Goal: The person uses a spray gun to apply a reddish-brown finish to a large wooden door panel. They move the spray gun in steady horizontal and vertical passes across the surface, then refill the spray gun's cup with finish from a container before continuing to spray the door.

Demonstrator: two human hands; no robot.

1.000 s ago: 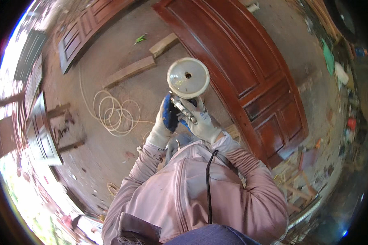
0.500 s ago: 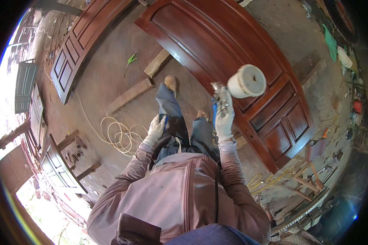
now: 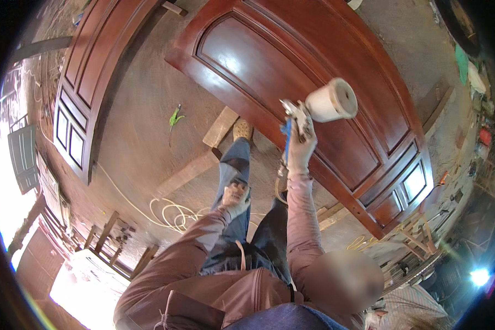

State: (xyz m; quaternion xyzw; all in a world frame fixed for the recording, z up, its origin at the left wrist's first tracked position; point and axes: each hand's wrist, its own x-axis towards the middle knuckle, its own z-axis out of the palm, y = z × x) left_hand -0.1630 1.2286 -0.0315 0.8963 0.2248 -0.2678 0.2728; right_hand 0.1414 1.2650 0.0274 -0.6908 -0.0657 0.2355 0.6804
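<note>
Right hand [image 3: 301, 144] gripping spray gun [image 3: 319, 105], over glossy door [image 3: 291, 66], left hand [image 3: 235, 198] seemingly empty

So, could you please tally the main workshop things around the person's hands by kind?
Reddish-brown panelled doors: 2, large door and smaller door
Spray guns with white cup: 1, spray gun in the right hand
Coiled pale hoses: 1, hose
Wooden planks: 1, plank
Total: 5

R arm out, hand [image 3: 300, 146] in closed grip; L hand [image 3: 235, 198] resting on thigh.
</note>
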